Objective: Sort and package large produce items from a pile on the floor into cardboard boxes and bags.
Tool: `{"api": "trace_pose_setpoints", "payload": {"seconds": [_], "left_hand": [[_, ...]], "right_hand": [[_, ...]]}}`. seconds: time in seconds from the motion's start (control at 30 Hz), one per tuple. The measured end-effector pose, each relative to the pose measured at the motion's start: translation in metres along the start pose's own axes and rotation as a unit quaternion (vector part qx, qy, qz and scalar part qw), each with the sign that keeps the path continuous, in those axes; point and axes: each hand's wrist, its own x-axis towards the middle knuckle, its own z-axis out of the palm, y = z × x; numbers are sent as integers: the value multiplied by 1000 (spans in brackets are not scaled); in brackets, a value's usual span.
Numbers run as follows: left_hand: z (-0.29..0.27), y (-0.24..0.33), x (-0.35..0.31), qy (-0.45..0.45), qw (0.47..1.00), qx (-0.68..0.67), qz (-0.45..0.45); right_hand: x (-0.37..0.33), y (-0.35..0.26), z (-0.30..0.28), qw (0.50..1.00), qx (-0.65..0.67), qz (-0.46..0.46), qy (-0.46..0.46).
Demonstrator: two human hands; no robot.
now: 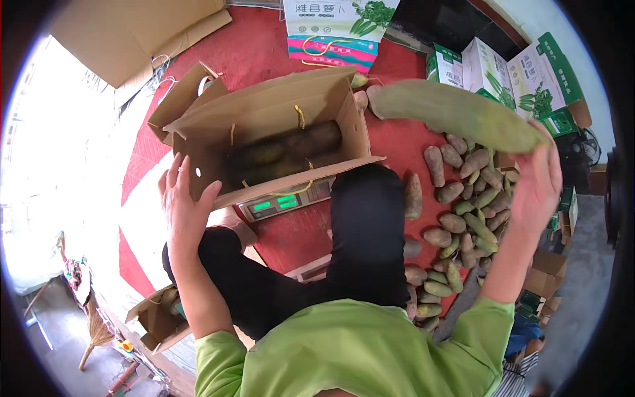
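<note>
In my right hand (539,175), raised at the right, a long, thick green radish (456,114) is gripped by one end. The radish slants up and leftward over the red floor, slightly blurred. My left hand (186,206) has its fingers spread at the near left corner of an open cardboard box (258,106); whether it presses on the box I cannot tell. Several dark, shadowed radishes (284,152) lie inside the box, which has yellow cord handles. Under its near side shows a digital scale (288,202) with lit green displays.
Several loose green and earth-coated radishes (463,198) are heaped on the red carpet (258,40) at right. White-and-green printed cartons (489,76) stand at far right, a pink-and-blue carton (337,49) at the back. Larger cardboard (145,33) is back left. A broom (96,327) is lower left.
</note>
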Motion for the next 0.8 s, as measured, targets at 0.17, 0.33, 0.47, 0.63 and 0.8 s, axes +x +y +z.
{"api": "trace_pose_setpoints", "payload": {"seconds": [0.17, 0.33, 0.47, 0.63, 0.8], "left_hand": [[2, -2, 0, 5, 1000, -18, -4], [7, -6, 3, -3, 1000, -12, 9], [13, -16, 8, 2, 1000, 9, 26], [6, -19, 8, 0, 1000, -18, 13], [15, -28, 11, -21, 999, -41, -11]], "right_hand": [[5, 22, 109, 978, -14, 61, -201], [-11, 84, 174, 935, 4, 158, -317], [-9, 104, 133, 972, -76, 43, -216], [-43, 131, 24, 976, -82, 168, -114], [-163, 212, -50, 938, -166, 300, -53]]}}
